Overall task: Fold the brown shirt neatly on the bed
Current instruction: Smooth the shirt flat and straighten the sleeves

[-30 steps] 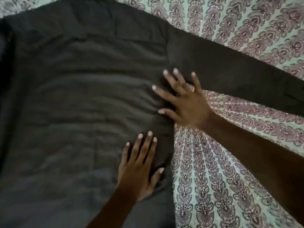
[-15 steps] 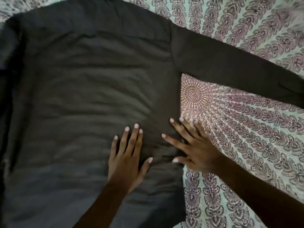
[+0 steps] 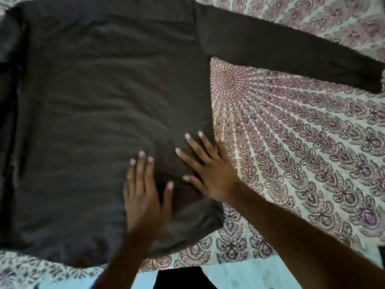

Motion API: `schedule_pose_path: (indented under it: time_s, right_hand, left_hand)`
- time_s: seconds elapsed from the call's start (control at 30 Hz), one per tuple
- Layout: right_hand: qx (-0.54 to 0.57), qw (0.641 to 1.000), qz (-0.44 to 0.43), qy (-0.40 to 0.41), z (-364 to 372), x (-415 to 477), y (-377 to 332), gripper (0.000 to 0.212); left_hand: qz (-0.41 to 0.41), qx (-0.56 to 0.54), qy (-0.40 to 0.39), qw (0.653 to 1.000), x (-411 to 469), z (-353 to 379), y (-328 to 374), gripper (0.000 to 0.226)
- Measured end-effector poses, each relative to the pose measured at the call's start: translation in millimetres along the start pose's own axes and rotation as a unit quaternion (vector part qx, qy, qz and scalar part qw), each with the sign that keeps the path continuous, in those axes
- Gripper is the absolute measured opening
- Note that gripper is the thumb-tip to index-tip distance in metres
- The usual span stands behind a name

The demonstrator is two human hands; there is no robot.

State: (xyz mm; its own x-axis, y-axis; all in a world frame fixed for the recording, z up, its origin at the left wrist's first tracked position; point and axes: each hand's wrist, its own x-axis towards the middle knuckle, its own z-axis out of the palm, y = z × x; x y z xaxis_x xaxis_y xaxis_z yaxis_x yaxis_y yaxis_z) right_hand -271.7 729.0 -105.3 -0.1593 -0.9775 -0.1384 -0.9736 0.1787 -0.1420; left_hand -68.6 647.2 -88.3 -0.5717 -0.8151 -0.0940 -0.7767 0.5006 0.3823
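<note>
The brown shirt (image 3: 100,105) lies spread flat on the bed, back side up, hem toward me. Its right sleeve (image 3: 291,53) stretches out to the upper right. My left hand (image 3: 143,195) lies flat with straight fingers on the lower right part of the shirt's body. My right hand (image 3: 210,172) presses with spread fingers on the shirt's right side edge, its outer fingers over the bedsheet. The two hands are close together, the thumbs a few centimetres apart. The shirt's left side runs out of view at the left edge.
The bedsheet (image 3: 302,147) is pale green with a purple mandala print and shows to the right of and below the shirt. The bed's near edge (image 3: 239,274) runs along the bottom, with a dark shape (image 3: 179,278) just under it.
Both hands have slid down the shirt's right side toward the hem, staying flat. The view has shifted so the hem and the bed's near edge now show.
</note>
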Motion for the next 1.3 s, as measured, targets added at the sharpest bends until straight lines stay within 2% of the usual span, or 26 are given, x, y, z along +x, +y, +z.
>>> schedule_pose_path:
  time_s: [0.07, 0.2, 0.3, 0.4, 0.5, 0.6, 0.7, 0.8, 0.9, 1.07, 1.17, 1.23, 1.3]
  right_hand:
    - [-0.003, 1.0, -0.012, -0.027, 3, -60, -7, 0.064]
    - [0.013, 0.998, 0.017, -0.054, 2, -109, -14, 0.062]
    - [0.076, 0.993, 0.086, 0.0, -5, -81, -25, 0.066]
    - [0.106, 0.986, 0.11, 0.06, -7, -22, -41, 0.068]
    - [0.097, 0.986, 0.133, 0.042, 3, 14, -57, 0.069]
    - [0.045, 0.987, 0.15, 0.021, 20, -13, -70, 0.069]
    - [0.037, 0.988, 0.153, 0.006, 23, -76, -77, 0.069]
    - [0.028, 0.984, 0.175, -0.031, 21, -120, -81, 0.071]
    - [0.04, 0.979, 0.2, -0.019, 7, -107, -94, 0.074]
    - [0.071, 0.984, 0.158, 0.032, -6, 2, -150, 0.075]
    - [0.109, 0.987, 0.119, 0.002, 5, 63, -197, 0.073]
    - [0.092, 0.994, 0.05, -0.015, 19, 75, -231, 0.069]
    - [0.041, 0.999, -0.019, -0.021, 36, 62, -260, 0.066]
  left_hand:
    - [-0.019, 0.029, -0.008, 0.999, 26, -2, -11, 0.08]
    - [0.069, 0.124, -0.065, 0.988, 1, 16, -18, 0.087]
    - [0.098, 0.128, -0.099, 0.982, -55, 24, -7, 0.093]
    - [0.13, 0.104, -0.118, 0.979, -97, 27, -4, 0.094]
    - [0.147, 0.034, -0.125, 0.981, -107, 22, -15, 0.085]
    - [0.076, -0.031, -0.056, 0.995, -85, 4, -35, 0.07]
    - [0.003, 0.06, 0.01, 0.998, -39, -18, -73, 0.071]
    - [-0.043, 0.123, 0.004, 0.992, -12, -34, -120, 0.076]
    - [-0.094, 0.117, -0.008, 0.989, -38, -36, -150, 0.078]
    - [-0.02, 0.13, -0.048, 0.99, -108, -40, -171, 0.083]
    - [0.032, 0.085, -0.055, 0.994, -124, -56, -192, 0.069]
    - [0.02, 0.053, -0.028, 0.998, -115, -74, -213, 0.053]
    - [-0.024, 0.054, 0.008, 0.998, -88, -92, -233, 0.048]
